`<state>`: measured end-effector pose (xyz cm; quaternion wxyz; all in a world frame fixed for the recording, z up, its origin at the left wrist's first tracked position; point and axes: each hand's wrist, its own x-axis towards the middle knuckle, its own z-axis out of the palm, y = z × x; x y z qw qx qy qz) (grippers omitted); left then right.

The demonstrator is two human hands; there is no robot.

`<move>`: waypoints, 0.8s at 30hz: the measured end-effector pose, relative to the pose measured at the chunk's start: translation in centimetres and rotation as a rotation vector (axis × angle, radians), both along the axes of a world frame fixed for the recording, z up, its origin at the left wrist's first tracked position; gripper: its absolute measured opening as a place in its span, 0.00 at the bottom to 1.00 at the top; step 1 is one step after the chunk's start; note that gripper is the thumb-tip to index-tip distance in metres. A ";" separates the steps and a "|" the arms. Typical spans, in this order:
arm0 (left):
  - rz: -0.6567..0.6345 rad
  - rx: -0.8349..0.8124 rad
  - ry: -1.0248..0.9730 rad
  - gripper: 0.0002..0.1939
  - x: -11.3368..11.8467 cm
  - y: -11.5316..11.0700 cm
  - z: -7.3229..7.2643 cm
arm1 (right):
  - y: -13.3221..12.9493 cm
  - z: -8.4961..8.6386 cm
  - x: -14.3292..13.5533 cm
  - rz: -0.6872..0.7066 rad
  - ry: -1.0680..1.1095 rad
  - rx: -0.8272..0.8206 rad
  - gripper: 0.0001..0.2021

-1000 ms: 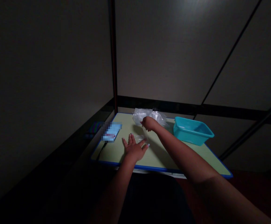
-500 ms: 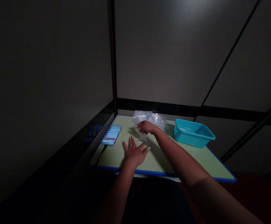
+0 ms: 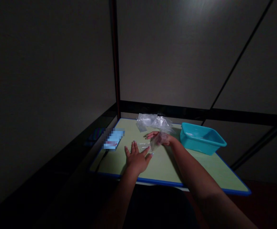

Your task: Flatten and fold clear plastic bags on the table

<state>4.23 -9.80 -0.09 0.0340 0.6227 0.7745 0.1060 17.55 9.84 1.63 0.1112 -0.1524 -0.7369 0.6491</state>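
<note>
My left hand (image 3: 137, 159) lies flat on the table with its fingers spread. Its thumb side rests at the near edge of a thin clear plastic bag (image 3: 143, 146). Just to the right, my right hand (image 3: 156, 136) reaches in with its fingers stretched out to the left. A raised, see-through flap of the bag stands in front of that palm and partly veils it, so the thumb is hard to make out. Beyond the right hand, a crumpled pile of clear plastic bags (image 3: 150, 121) lies at the table's back edge.
A turquoise plastic basin (image 3: 200, 147) stands on the right side of the table (image 3: 157, 171), which has a blue rim. At the left edge lies a phone-like device with a lit, blurred screen (image 3: 114, 139). Dark panelled walls close in behind and to the left.
My right hand has moved right and toward me, and its fingers have gone from a pinch on the plastic to stretched out. The plastic flap has folded rightward. My left hand has stayed put.
</note>
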 end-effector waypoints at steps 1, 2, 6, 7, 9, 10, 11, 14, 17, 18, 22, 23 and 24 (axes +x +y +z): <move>0.000 -0.006 0.002 0.28 0.0 0.0 0.1 | 0.1 -0.1 0.4 0.011 -0.014 -0.028 0.33; 0.000 -0.010 0.004 0.28 0.0 -0.1 0.1 | 0.1 -0.1 0.9 0.017 -0.038 -0.051 0.32; 0.001 -0.013 0.018 0.27 0.0 -0.1 0.3 | -0.5 0.2 1.7 0.012 -0.116 -0.119 0.24; 0.001 -0.015 0.022 0.27 0.0 -0.1 0.3 | -0.6 0.4 1.7 0.018 -0.118 -0.131 0.23; 0.003 -0.024 0.029 0.27 0.0 -0.1 0.4 | -0.8 0.8 1.3 0.030 -0.129 -0.131 0.21; 0.002 -0.028 0.033 0.27 0.0 -0.1 0.4 | -0.7 1.0 1.0 0.039 -0.141 -0.121 0.19; 0.002 -0.031 0.037 0.27 0.1 -0.1 0.4 | -0.7 1.3 0.7 0.051 -0.157 -0.106 0.18; 0.005 -0.036 0.044 0.28 0.1 -0.1 0.5 | -0.3 1.9 -0.4 0.110 -0.222 -0.063 0.17; 0.006 -0.039 0.033 0.28 0.1 -0.2 0.6 | 0.0 2.4 -1.7 0.166 -0.284 -0.042 0.16; 0.004 -0.035 0.030 0.28 0.1 -0.3 0.7 | 0.1 2.5 -2.2 0.194 -0.311 -0.033 0.16; 0.004 -0.022 0.023 0.28 0.1 -0.3 0.7 | 0.0 3.0 -4.5 0.355 -0.438 0.039 0.19; 0.004 -0.023 0.022 0.27 0.1 -0.3 0.6 | -0.1 3.0 -5.0 0.389 -0.460 0.057 0.20; 0.004 -0.022 0.022 0.27 0.1 -0.3 0.5 | -0.2 3.1 -5.6 0.413 -0.478 0.077 0.22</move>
